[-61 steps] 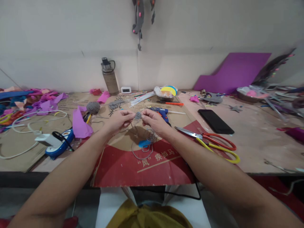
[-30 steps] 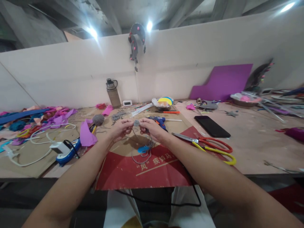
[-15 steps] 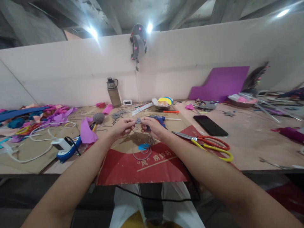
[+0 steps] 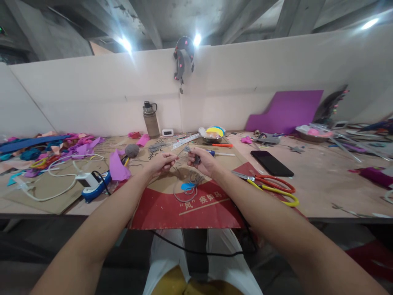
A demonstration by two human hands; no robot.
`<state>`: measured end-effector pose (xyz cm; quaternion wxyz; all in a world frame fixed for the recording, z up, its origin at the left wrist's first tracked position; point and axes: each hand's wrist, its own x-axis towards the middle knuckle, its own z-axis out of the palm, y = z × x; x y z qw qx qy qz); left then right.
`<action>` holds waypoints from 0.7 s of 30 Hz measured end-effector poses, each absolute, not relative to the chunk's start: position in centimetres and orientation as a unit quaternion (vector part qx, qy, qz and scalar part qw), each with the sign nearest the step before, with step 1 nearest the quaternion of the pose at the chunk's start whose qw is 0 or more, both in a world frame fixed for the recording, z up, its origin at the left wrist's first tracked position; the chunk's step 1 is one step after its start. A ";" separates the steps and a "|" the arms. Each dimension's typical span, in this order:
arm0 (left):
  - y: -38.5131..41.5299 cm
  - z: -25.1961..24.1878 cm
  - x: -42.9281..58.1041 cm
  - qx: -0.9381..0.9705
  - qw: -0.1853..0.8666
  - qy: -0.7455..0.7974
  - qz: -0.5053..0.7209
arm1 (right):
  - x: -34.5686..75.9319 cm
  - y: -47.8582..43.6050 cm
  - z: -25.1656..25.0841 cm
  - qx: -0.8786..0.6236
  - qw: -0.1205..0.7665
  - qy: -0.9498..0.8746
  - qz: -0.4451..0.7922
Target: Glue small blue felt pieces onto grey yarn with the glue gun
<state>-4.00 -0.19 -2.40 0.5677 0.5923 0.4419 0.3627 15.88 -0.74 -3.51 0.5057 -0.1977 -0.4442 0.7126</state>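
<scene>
My left hand (image 4: pixel 162 164) is closed in a pinch on a thin strand of grey yarn (image 4: pixel 180 153). The strand runs across a short gap to my right hand (image 4: pixel 202 160), whose fingers are closed around a small grey piece (image 4: pixel 187 149). That piece's shape is partly hidden by the fingers. Both hands hover over the cardboard (image 4: pixel 159 213). Below them lie a loose loop of grey cord (image 4: pixel 184 200) and a flat blue piece (image 4: pixel 188 186). Just behind the right hand, part of a blue tool (image 4: pixel 211 153) shows. Scissors (image 4: pixel 274 183) with red and yellow handles rest beside my right forearm.
A black phone (image 4: pixel 272 163) lies to the right. At left are a grey yarn ball (image 4: pixel 132 150), purple felt (image 4: pixel 119 166), a blue power strip (image 4: pixel 96 189) with white cables, and heaped felt scraps. A bottle (image 4: pixel 151 121) and a bowl (image 4: pixel 211 138) stand by the wall.
My hands have moved apart, the left drawing away from the grey piece. A strand now shows stretched between them. The grey piece stays in the right hand. The view has shifted slightly.
</scene>
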 end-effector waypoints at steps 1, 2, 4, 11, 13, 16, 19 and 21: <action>-0.2 -2.5 -4.1 0.593 0.568 0.438 0.367 | 16.0 -0.8 -3.4 -0.197 0.508 -0.442 0.713; -0.1 -2.5 -4.1 0.593 0.568 0.434 0.371 | 16.0 -0.8 -3.3 -0.197 0.509 -0.441 0.713; 0.1 -2.7 -4.3 0.593 0.569 0.431 0.373 | 16.1 -0.8 -3.2 -0.204 0.509 -0.444 0.709; 1.2 -2.3 -5.3 0.571 0.415 0.512 0.489 | 15.9 -0.5 -3.9 -0.336 0.498 -0.527 0.601; 1.3 -2.0 -5.3 0.556 0.383 0.527 0.516 | 15.8 -0.5 -4.2 -0.361 0.494 -0.542 0.576; 0.8 -1.7 -4.8 0.573 0.396 0.510 0.505 | 15.6 -0.5 -4.2 -0.366 0.492 -0.552 0.566; -0.1 -1.4 -3.5 0.600 0.462 0.476 0.447 | 15.3 -0.8 -4.1 -0.358 0.481 -0.560 0.572; -0.6 -1.5 -2.8 0.595 0.500 0.461 0.428 | 15.1 -1.0 -4.1 -0.351 0.470 -0.568 0.577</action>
